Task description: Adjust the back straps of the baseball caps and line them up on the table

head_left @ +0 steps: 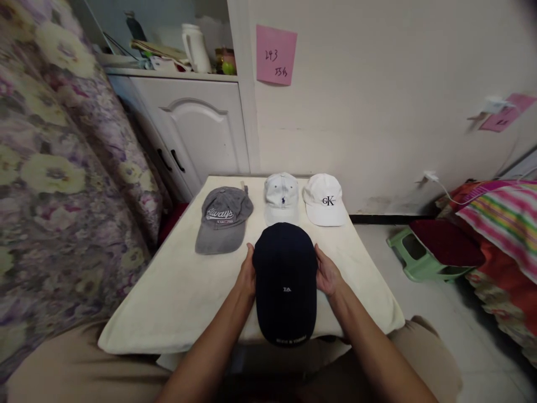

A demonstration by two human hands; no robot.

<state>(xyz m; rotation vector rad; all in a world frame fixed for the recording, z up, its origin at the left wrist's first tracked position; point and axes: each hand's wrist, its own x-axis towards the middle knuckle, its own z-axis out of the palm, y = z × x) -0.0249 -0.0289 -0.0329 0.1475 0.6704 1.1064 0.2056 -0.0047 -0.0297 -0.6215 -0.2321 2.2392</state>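
Note:
A dark navy cap [285, 280] with a small white logo lies in the middle of a cream-covered table [176, 291], its brim pointing toward me. My left hand [246, 275] presses against the cap's left side with its fingers curled round the edge. My right hand [327, 274] grips the right side the same way. Behind it stand three more caps in a row: a grey cap [224, 219] with script lettering at the left, a pale white cap [281, 197] with a small blue emblem in the middle, and a white cap [325, 200] with black letters at the right.
A floral curtain [54, 168] hangs close at the left. A white cabinet [197, 129] stands behind the table, with a jug and clutter on top. A pink note [276, 54] is stuck on the wall. A green stool [423, 257] and striped bedding [503, 218] lie at the right.

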